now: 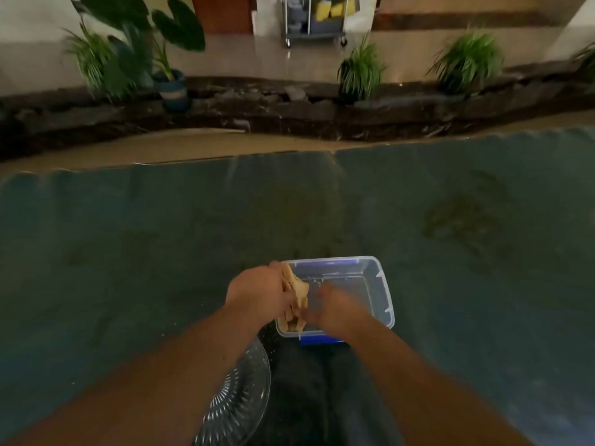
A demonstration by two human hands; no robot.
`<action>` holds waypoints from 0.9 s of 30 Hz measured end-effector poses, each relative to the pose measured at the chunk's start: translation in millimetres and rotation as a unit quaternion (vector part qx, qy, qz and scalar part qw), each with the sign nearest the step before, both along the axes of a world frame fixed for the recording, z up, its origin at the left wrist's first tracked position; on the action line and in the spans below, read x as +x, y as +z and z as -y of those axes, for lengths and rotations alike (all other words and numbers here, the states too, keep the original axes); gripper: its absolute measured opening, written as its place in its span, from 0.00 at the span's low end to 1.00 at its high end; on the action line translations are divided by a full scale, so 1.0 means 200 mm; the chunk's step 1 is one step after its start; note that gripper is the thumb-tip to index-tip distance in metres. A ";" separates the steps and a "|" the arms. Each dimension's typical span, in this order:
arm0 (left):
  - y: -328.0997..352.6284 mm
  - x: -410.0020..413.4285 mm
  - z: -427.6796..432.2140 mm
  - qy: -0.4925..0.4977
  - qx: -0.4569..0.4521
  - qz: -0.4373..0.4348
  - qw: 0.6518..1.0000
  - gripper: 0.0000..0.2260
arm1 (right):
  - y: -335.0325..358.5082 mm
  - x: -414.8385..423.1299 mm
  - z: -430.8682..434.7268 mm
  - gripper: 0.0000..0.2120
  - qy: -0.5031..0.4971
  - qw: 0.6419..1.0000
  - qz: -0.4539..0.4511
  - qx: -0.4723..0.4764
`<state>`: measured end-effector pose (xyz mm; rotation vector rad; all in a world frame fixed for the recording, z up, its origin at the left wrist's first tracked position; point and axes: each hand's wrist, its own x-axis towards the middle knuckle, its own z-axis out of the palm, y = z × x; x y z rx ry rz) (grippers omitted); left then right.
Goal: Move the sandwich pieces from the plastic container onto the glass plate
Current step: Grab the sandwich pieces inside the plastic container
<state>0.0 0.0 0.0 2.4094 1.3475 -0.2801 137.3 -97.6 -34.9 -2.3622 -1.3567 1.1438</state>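
A clear plastic container with blue clips sits on the dark teal surface in front of me. My left hand is at the container's left side, closed around a stack of tan sandwich pieces. More sandwich pieces lie in the container's near left corner. My right hand is blurred, just right of the pieces and over the container; what its fingers hold is unclear. A cut-glass plate lies near me, lower left of the container, partly hidden under my left forearm.
The teal surface spreads wide on all sides. Beyond its far edge runs a tan strip, a dark rock border with potted plants, and a metal cart at the back. My dark-trousered legs lie below the container.
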 end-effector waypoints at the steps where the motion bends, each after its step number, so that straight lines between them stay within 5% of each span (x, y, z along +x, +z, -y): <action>1: -0.03 0.01 -0.01 0.023 0.002 -0.007 1.000 0.15 | -0.05 0.00 -0.02 0.16 -0.003 1.000 -0.023 0.001; 4: -0.11 0.02 -0.05 0.090 0.017 -0.033 0.995 0.18 | -0.11 -0.01 -0.10 0.28 0.000 0.999 -0.027 -0.036; 11: -0.23 0.04 -0.09 0.091 -0.019 0.010 0.996 0.20 | -0.18 -0.03 -0.23 0.14 0.020 0.998 -0.061 -0.009; 16: -0.27 0.08 -0.09 0.113 -0.028 0.060 0.991 0.13 | -0.23 -0.05 -0.25 0.17 -0.013 0.999 -0.049 0.005; 22: -0.29 0.13 -0.12 0.234 -0.125 0.069 0.962 0.21 | -0.24 -0.08 -0.24 0.15 -0.048 0.997 -0.060 0.021; 27: -0.28 0.17 -0.11 0.209 -0.059 0.058 0.974 0.15 | -0.26 -0.11 -0.23 0.06 -0.053 0.997 -0.054 0.022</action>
